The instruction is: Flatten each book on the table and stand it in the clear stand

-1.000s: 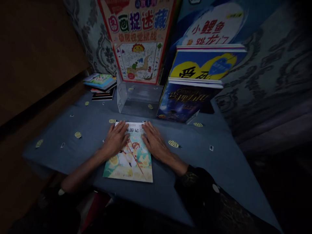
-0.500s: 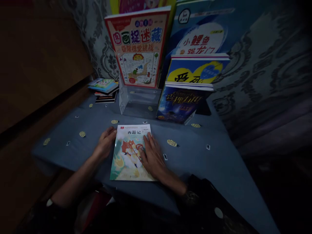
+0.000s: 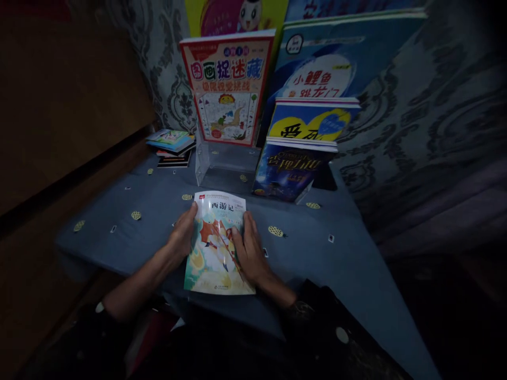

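A thin paperback book [image 3: 216,248] with a green and cream cover and a red-caped figure is held between my two hands, its cover facing up and slightly bowed. My left hand [image 3: 181,232] grips the left edge, thumb near the top corner and fingers hidden beneath. On the right edge is my right hand [image 3: 251,253], its thumb lying on the cover and its fingers along the side. The book's upper part looks raised a little off the blue cloth-covered table [image 3: 312,264].
Behind the book stands a clear acrylic rack [image 3: 204,163] with a red picture book [image 3: 229,89], a dark blue book [image 3: 283,169] and several others in tiers. A small stack of books [image 3: 170,140] lies at the back left. Patterned curtain [image 3: 364,142] hangs behind.
Both hands have closed on the book's sides, and its top has lifted and bowed. My right hand has slid from the cover to the right edge. The view has shifted slightly.
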Action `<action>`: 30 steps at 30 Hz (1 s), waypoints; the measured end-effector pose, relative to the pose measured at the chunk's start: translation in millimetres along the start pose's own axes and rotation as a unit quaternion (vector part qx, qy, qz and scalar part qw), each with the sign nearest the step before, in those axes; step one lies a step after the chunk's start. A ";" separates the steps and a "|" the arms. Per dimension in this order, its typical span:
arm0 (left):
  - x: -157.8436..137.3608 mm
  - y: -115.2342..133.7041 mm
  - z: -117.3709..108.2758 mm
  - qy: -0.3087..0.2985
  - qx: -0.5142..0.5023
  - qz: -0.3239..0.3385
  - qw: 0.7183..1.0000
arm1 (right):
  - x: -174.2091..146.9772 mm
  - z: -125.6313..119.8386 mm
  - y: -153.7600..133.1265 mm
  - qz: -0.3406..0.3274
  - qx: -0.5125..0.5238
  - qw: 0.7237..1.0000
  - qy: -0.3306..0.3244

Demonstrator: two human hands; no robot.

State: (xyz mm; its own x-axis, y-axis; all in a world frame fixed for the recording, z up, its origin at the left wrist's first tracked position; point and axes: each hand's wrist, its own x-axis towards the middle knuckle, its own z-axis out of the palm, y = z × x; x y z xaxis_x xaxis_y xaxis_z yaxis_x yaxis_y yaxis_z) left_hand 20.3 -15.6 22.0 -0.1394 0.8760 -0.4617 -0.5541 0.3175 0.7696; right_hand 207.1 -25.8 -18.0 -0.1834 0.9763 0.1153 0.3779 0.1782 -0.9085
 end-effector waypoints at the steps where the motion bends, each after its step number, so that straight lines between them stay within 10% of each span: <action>1: -1.1 1.3 8.4 0.017 0.006 0.014 1.000 | 1.2 -0.4 -3.7 0.034 0.031 0.999 0.011; 7: -12.8 20.8 50.9 -0.073 0.027 0.126 0.989 | 18.2 -7.1 -39.9 0.113 0.198 0.973 0.037; 15: -12.6 45.0 40.8 -0.088 0.166 0.367 0.911 | 27.6 -20.4 -67.9 -0.124 0.174 0.972 0.096; 24: -23.4 42.4 -9.6 -0.195 0.310 0.285 0.886 | 1.0 -34.1 -35.3 -0.150 0.020 0.987 0.061; 30: -37.3 57.4 -30.4 -0.264 0.474 0.212 0.813 | -11.9 -62.8 -12.0 -0.141 -0.058 0.988 0.035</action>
State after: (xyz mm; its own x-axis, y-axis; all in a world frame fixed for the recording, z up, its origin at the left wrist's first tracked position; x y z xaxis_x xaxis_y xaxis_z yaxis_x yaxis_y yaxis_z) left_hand -31.3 -41.1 70.0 0.3577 0.9338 -0.0057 0.3690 -0.1357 0.9195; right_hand 261.7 -31.8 16.8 -0.2341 0.8913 0.3882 0.4223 0.4529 -0.7852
